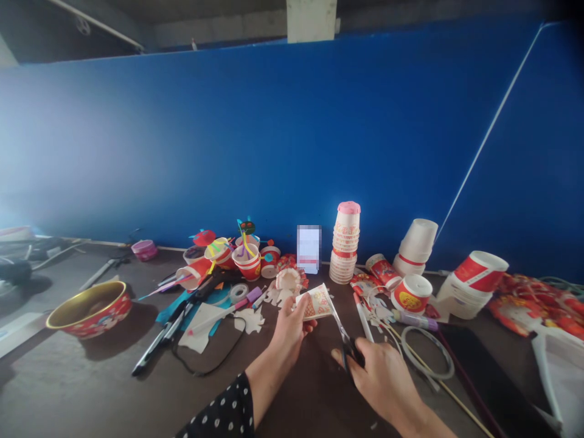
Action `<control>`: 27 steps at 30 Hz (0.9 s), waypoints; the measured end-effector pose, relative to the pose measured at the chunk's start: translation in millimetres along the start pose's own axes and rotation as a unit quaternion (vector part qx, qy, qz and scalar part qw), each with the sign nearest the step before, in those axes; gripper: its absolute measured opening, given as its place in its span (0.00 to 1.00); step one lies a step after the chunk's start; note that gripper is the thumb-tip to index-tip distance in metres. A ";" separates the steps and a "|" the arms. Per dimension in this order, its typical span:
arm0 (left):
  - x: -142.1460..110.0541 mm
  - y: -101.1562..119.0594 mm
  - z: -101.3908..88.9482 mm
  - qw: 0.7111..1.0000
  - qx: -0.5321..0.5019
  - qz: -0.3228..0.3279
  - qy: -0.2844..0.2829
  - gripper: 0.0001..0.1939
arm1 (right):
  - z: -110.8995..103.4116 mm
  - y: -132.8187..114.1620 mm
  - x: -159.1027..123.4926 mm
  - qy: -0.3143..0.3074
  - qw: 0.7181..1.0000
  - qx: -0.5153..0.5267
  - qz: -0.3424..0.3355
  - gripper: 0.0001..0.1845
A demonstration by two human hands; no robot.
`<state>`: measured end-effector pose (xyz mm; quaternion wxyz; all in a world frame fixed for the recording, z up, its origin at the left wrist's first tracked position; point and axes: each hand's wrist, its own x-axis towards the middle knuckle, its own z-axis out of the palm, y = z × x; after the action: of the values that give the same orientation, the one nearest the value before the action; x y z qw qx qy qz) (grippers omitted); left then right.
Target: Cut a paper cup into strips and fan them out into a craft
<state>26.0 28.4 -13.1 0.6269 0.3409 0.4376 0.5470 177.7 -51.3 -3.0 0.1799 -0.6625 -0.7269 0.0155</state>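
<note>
My left hand [292, 322] is closed around a small patterned paper cup [318, 303], which lies on its side with the mouth facing right. In my right hand [378, 371] is a pair of scissors [343, 333] with dark handles, my fingers wrapped through the loops. The blades point up and left and reach the cup's rim. Whether they are cutting into the paper I cannot tell. Just behind the cup lie a frilled cut paper piece [288, 281] and white paper scraps [250, 319].
A tall stack of paper cups [345, 243] stands behind my hands, beside a lit phone [308, 249]. Decorated cups [247, 261], a tape roll [238, 293] and a red-gold bowl [91, 313] are leftward. More cups [474, 283], a coiled tube [429, 353] and a glue stick [415, 320] lie right.
</note>
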 end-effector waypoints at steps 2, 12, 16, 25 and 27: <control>-1.4 -1.0 1.1 1.000 0.001 0.000 -0.007 0.17 | 0.2 0.0 -0.3 0.000 1.000 0.008 0.004 0.22; -7.2 -2.2 3.7 1.000 0.010 -0.009 -0.028 0.20 | -0.5 0.8 0.2 0.002 0.999 0.030 0.022 0.21; -5.7 -0.8 4.4 1.000 0.003 0.003 -0.017 0.20 | 0.5 0.4 -0.1 0.000 0.999 0.033 0.019 0.22; -5.4 2.3 4.7 1.000 -0.006 0.008 -0.007 0.19 | -5.3 -4.7 0.2 -0.007 0.999 0.042 0.011 0.22; -5.6 2.4 4.6 1.000 -0.006 0.012 -0.006 0.19 | -6.2 -5.8 -0.1 -0.008 0.999 0.041 0.009 0.23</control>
<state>29.2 23.5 -8.2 0.6249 0.3455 0.4271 0.5547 173.9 -53.5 4.3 0.2010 -0.6612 -0.7209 0.0521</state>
